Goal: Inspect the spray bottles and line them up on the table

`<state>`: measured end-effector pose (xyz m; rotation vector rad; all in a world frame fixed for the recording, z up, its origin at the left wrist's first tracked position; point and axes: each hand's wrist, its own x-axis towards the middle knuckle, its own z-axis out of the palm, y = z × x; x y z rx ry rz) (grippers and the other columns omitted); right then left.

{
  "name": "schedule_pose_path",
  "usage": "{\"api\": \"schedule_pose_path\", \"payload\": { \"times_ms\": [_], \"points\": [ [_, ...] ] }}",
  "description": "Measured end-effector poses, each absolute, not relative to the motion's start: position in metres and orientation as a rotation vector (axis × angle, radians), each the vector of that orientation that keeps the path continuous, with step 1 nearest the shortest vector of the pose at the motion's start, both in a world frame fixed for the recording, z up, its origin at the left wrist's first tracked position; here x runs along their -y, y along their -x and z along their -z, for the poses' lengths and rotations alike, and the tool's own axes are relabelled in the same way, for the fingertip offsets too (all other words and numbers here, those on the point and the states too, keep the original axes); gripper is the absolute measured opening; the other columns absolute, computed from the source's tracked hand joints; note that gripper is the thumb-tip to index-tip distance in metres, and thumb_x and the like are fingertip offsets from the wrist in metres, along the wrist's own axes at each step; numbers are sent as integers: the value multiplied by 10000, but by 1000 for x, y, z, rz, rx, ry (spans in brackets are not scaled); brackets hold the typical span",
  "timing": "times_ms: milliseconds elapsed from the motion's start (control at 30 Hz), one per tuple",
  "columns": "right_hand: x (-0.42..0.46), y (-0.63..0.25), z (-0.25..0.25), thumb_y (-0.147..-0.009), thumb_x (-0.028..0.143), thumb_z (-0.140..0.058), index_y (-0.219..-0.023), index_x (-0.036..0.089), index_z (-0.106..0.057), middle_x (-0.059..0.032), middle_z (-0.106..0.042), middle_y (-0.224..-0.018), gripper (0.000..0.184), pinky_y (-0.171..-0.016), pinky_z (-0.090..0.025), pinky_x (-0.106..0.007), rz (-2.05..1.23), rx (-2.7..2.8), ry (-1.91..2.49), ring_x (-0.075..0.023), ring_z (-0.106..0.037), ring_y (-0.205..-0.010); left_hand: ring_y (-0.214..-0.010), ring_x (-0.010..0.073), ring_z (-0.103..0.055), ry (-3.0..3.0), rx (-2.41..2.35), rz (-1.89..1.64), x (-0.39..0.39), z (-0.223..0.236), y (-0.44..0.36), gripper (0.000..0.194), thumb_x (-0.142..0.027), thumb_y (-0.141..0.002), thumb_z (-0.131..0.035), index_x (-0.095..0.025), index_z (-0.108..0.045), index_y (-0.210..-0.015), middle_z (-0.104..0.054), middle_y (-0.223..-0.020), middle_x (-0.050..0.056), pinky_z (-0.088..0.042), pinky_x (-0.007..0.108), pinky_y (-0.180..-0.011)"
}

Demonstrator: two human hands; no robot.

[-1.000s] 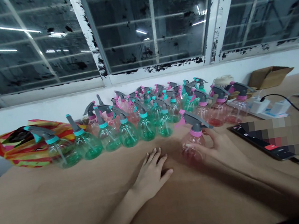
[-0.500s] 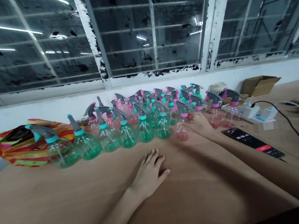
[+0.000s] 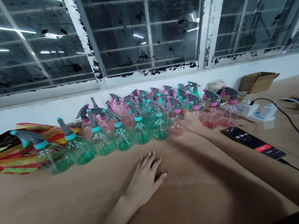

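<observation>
My right hand (image 3: 191,121) reaches to the front row and grips the right side of a pink spray bottle (image 3: 177,128) with a pink collar and grey trigger head. This bottle stands on the table beside the last green spray bottle (image 3: 160,129); the fingertips are partly hidden. My left hand (image 3: 146,175) lies flat on the wooden table (image 3: 95,204), fingers spread, holding nothing. Several green bottles with turquoise collars form the front row to the left. Right of my right hand stand more pink spray bottles (image 3: 211,118).
A colourful bag (image 3: 15,166) lies at the left. Behind the front row stand several more spray bottles. On the right are a phone (image 3: 246,139) with a timer, a power strip (image 3: 260,115) with chargers, cables and an open cardboard box (image 3: 258,81). Windows rise behind.
My right hand has carried the pink spray bottle away from me into the front row, next to the green ones. My left hand has stayed flat on the table. The view has shifted slightly.
</observation>
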<state>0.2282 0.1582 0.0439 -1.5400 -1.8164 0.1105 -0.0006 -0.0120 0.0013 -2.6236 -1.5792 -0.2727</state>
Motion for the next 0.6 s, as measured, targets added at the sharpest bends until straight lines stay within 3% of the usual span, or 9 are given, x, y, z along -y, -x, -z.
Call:
{"api": "schedule_pose_path", "payload": {
  "times_ms": [133, 367, 600],
  "points": [
    [-152, -235, -43, -783, 489, -591, -1145, 105, -556, -171, -698, -966, 529, -740, -486, -358, -113, 1776, 1460, -304, -656, -917, -1346, 274, -282, 2617, 1579, 266, 12, -1, 1, 521, -500, -939, -384, -158, -463, -1324, -361, -1446, 109, -273, 463, -1081],
    [-132, -288, -42, -860, 442, -477, -1071, 102, -607, -139, -695, -1009, 421, -753, -502, -303, -30, 1668, 1429, -221, -672, -851, -1335, 272, -310, 2606, 1557, 282, 11, 0, 3, 514, -503, -940, -377, -173, -461, -1326, -377, -1436, 104, -299, 466, -1066],
    [-151, -301, -40, -797, 504, -548, -1093, 109, -625, -198, -664, -1076, 500, -812, -454, -425, 128, 1665, 1636, -346, -595, -1016, -1340, 271, -299, 2610, 1567, 215, 11, -3, 2, 542, -522, -942, -362, -168, -445, -1344, -345, -1452, 108, -285, 469, -1075]
  ]
}}
